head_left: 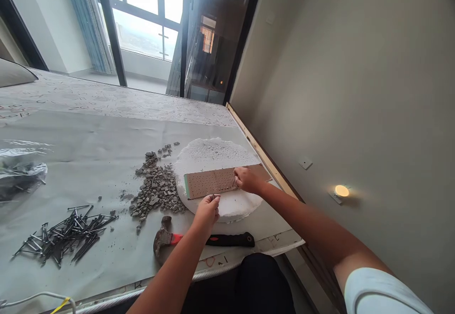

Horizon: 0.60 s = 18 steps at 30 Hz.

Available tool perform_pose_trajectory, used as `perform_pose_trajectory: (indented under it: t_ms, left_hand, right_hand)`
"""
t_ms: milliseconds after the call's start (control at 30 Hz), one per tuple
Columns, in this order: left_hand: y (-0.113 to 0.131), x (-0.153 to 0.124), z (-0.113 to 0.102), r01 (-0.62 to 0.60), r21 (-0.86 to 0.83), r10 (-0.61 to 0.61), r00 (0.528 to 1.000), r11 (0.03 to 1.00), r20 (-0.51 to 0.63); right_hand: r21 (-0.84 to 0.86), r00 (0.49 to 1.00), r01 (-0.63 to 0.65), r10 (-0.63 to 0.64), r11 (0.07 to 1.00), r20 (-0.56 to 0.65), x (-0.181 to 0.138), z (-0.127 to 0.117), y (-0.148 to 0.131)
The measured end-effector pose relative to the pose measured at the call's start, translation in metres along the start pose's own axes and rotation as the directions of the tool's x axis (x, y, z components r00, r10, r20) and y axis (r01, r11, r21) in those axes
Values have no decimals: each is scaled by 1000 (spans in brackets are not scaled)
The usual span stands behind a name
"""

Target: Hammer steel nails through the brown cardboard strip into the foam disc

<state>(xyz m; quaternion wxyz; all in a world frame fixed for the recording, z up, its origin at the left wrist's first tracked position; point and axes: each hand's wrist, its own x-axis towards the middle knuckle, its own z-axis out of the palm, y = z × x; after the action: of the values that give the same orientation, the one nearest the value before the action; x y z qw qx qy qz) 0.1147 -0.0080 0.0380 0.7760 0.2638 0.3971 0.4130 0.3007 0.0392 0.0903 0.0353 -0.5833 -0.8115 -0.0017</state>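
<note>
A brown board (209,182) with rows of small holes and a green strip at its left end lies flat on a round white foam slab (227,209). My right hand (245,180) is closed over the middle right of the board, pinching a thin dark nail (234,181) against or just above its surface. At the board's near edge, my left hand (207,209) is closed, with a short dark piece that looks like a nail between thumb and finger. A claw hammer (227,240) with a black and red handle lies behind my left forearm, which hides part of it.
Grey rubble (158,186) is heaped left of the foam. Farther left lie a pile of loose nails (67,233) and a clear plastic bag (21,176) with dark contents. A wooden edge (263,148) runs along the right by the wall. A white cable (39,296) lies front left.
</note>
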Motion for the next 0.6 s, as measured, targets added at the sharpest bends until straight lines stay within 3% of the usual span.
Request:
perform_pose_trajectory:
  t_ms: [100,267,433,500,600]
  left_hand:
    - [1,-1,2,0,-44,0,1000,999,6]
    - [6,-9,9,26,-47,-26,1000,999,-6]
    - [10,-14,10,67,-88,-63,997,994,44]
    - [10,-12,7,67,-100,-63,997,993,43]
    - [10,-8,4,59,-131,-58,998,990,16]
  right_hand:
    - [99,1000,22,-21,995,-8,-3,-15,-9]
    - [391,945,306,-327,868,-12,-11,-27,-47]
    - [327,924,358,-382,874,8,-10,-19,-63]
    - [301,931,360,-361,883,-53,-8,-15,-53]
    - [141,968,247,-239,959,-77,-5,-6,-31]
